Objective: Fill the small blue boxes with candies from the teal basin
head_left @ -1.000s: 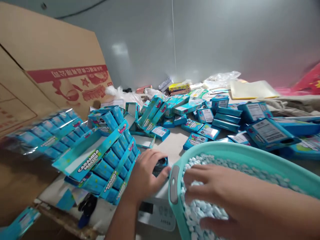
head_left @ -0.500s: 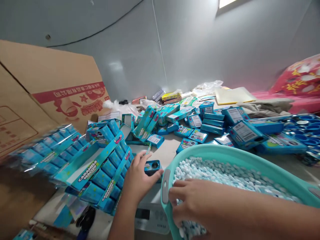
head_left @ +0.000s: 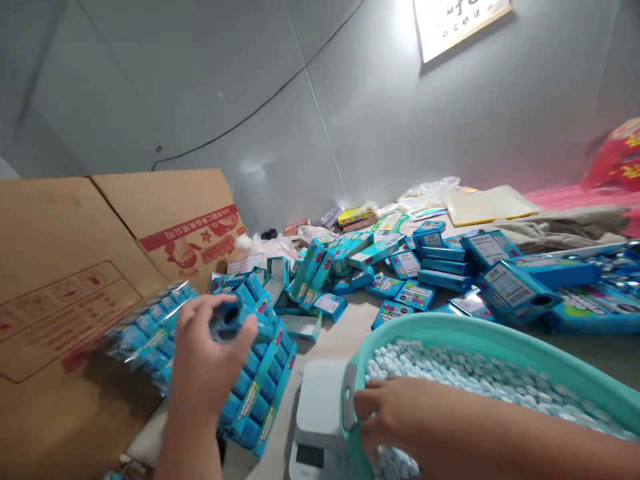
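My left hand [head_left: 203,360] is closed around a small blue candy box [head_left: 231,321] whose end has a round dark hole. It holds the box above blue display trays [head_left: 260,400] packed with rows of similar boxes. My right hand [head_left: 387,410] reaches into a turquoise basin [head_left: 450,327] full of small white and pale blue candies [head_left: 470,373]. Its fingers are curled near the grey handle, and whatever they grip is hidden. Between the hands sits a white digital scale [head_left: 323,400], partly under the basin's edge.
Large cardboard boxes [head_left: 55,280] stand at the left. Behind the basin lies a pile of blue boxes [head_left: 415,293], some flat, some stacked. A plastic-wrapped pack [head_left: 150,327] leans by the cardboard. Blue foil-like pieces [head_left: 620,267] lie at far right, below a grey cloth [head_left: 565,227].
My left hand has taken the small box off the scale and carried it left over the trays. My right hand stays in the basin. The view has tilted upward and shifted left.
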Tool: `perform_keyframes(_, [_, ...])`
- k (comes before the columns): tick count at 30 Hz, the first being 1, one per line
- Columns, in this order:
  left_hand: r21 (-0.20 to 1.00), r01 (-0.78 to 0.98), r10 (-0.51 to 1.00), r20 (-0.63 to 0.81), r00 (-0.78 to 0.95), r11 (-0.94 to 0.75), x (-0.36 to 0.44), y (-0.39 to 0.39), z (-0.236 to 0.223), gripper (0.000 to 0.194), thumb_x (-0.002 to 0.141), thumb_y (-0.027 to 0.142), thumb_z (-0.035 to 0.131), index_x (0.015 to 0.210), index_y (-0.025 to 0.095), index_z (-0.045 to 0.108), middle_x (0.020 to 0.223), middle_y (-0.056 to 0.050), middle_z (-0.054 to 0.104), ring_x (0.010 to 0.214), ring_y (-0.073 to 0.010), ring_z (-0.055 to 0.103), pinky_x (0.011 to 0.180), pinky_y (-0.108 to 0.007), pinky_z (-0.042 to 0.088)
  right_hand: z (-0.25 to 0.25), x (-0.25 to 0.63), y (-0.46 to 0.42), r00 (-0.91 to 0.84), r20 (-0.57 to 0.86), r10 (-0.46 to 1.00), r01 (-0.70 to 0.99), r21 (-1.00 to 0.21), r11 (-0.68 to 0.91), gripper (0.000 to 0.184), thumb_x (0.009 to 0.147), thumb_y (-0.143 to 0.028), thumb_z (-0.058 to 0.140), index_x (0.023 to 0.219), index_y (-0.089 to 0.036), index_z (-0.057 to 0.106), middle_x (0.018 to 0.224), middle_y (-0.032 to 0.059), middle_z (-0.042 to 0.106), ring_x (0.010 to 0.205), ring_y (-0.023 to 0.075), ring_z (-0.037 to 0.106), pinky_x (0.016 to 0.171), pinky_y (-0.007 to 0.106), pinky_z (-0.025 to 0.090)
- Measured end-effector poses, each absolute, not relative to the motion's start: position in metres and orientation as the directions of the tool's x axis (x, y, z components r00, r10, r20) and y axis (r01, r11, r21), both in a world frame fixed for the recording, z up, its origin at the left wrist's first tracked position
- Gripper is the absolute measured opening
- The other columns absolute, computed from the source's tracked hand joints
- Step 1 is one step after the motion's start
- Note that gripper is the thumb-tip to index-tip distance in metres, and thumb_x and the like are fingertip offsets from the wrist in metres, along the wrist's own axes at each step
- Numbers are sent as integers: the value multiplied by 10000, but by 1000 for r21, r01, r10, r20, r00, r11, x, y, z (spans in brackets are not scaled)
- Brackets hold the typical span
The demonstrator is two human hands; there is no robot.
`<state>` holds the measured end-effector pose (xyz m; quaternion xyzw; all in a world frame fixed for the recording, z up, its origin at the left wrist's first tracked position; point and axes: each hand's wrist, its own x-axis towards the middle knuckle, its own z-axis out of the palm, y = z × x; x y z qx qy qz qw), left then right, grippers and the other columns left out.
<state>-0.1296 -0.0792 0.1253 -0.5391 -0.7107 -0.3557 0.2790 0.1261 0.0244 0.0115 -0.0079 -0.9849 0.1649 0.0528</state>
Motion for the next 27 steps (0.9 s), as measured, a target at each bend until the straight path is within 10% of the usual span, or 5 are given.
perform_keyframes(4, [121,945,477,839,-260,302,-175,-72,167,340,787,421,710,1077,255,652,1148,-94,535,1273,-328,506,1146,-473,410,6,124,29,-995,101,26,-24,-460,888,373,622,-417,693,992,-371,706,1070,1,710,926,303,699,668,379,521])
perform_keyframes(14, [206,950,610,730,-309,234,-238,-56,125,406,801,550,627,1028,213,639,1303,-129,540,1373,-334,456,1238,-483,288,5,119,41,-997,74,9,-16,-333,943,479,641,-440,649,1097,-324,737,1035,27,706,798,259,697,489,309,386])
perform_keyframes(21, [327,892,714,539,-447,312,-249,-53,121,798,813,627,605,1455,200,401,1469,-159,492,1421,-341,445,1194,-526,355,16,125,39,-998,18,62,52,-346,937,492,690,-504,677,1147,-331,727,1100,23,704,847,251,703,512,296,409])
perform_keyframes(27, [298,855,689,506,-518,424,-248,-48,116,1176,680,665,700,1596,129,194,1652,-222,158,1568,-371,119,1266,-521,173,3,120,39,-996,84,-7,-37,-361,932,541,648,-518,685,1147,-310,689,1085,15,696,893,266,678,636,323,493])
